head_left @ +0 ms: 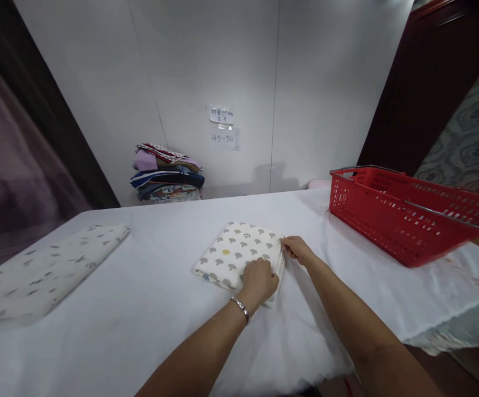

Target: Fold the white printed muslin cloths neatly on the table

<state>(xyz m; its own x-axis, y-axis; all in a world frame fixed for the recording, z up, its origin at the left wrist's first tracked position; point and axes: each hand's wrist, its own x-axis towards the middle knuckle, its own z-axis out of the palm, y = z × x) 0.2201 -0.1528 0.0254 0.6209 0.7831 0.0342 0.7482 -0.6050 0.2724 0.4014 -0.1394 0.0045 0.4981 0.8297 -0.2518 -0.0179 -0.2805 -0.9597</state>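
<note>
Two bare forearms (206, 344) come nearest to the camera, reaching from the lower edge over a table with a white cover (148, 309). On the left wrist is a silver-coloured bracelet (240, 310). Near the middle of the table lies a folded mushroom-print cloth (233, 251), flat, white with grey mushrooms and a few coloured ones. The left hand (259, 282) rests on its near right part with the fingers bent; I cannot tell if they grip the fabric. The right hand (297, 249) pinches the layered right edge, close to the far corner, between thumb and fingers.

Well apart, at the left side, lies another folded cloth (53, 270) with dark leaf-like marks. At the right stands a red basket (388, 220) with holes in its walls and metal handles. Behind the table is a pile of folded fabrics (168, 173), and on the pale wall (326, 82) hang two paper notes (223, 139), the lower reading "45-50".
</note>
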